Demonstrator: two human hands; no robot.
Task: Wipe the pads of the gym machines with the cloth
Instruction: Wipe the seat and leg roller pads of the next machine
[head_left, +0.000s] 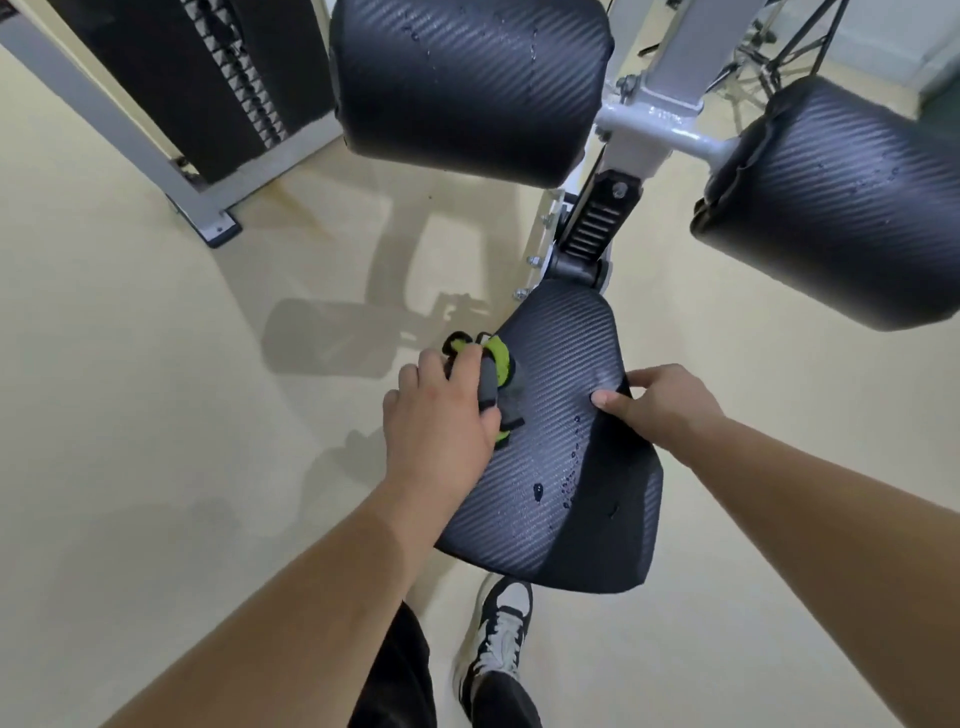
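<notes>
A black ribbed seat pad (561, 441) of the gym machine sits low in the middle, with water drops on its near half. My left hand (441, 410) presses a grey and lime-green cloth (496, 379) onto the pad's left edge. On the pad's right edge rests my right hand (660, 405), thumb on top and fingers curled around the side. Two black roller pads hang above: one (467, 83) at top centre and one (841, 208) at right, both with a few drops on them.
The machine's grey-white frame (654, 124) joins the rollers and runs down to the seat hinge (592, 228). A weight stack (208, 78) with a grey steel base stands at top left. Beige floor lies all around. My shoe (498, 639) is below the seat.
</notes>
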